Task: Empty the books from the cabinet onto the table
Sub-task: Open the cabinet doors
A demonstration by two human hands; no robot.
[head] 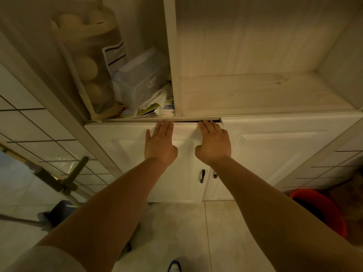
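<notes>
- My left hand (160, 141) lies flat against the left lower door (125, 154) of the cabinet (172, 55), fingers straight and together, fingertips at the door's top edge. It grasps nothing.
- My right hand (214, 142) lies flat on the same door's upper right corner, fingers straight, fingertips reaching the dark gap under the shelf lip. It grasps nothing.
- The two hands sit side by side, near each other but apart, with bare door panel between them.
- The right lower door (284, 146) stands slightly proud of the left one; its top left corner is just beside my right fingertips.
- Two dark handles (202, 176) sit at the meeting edges of the lower doors, below my wrists.
- The upper right compartment (265, 93) shows only its bare shelf board, with faint marks on it.
- In the upper left compartment, at the front right corner against the central divider, lies a low stack of books or booklets (167, 109); which of the two I cannot tell.
- A clear plastic box (140, 79) rests on loose papers just behind that stack.
- A tall bag of paper rolls (88, 61) fills the left side of that compartment.
- A red bucket (324, 211) stands on the floor at the cabinet's right edge.
- A mop (55, 213) lies on the tiles to the left.
</notes>
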